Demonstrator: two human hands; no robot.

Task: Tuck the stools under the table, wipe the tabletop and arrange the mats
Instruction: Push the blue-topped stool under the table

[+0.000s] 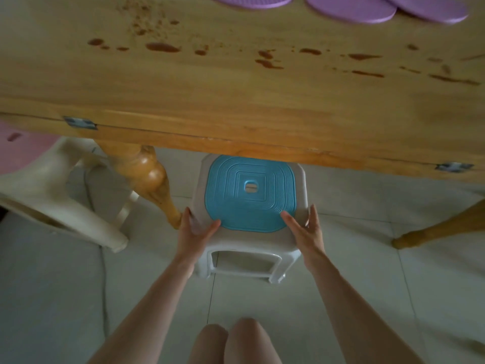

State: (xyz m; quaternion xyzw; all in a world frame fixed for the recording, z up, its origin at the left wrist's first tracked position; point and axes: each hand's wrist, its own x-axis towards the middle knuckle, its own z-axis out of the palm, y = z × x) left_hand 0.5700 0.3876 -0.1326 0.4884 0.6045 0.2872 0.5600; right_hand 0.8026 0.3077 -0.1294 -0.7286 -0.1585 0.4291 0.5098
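**Stool (249, 206) partly under the bench (236, 101), both grips on it**
The stool has a pale body and a blue square seat pad with rounded corners, concentric ridges and a central hole. Its far edge lies beneath the bench's near edge. The left grip (195, 228) and right grip (304, 227) press its near corners, fingers straight, not curled round it. Brown stains (162, 47) mark the bench top, and purple mats (349, 7) lie at its far edge.

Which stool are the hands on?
The blue-topped stool, partly under the table: the left hand and right hand press its near corners. The pink-topped stool stands untouched, far left.
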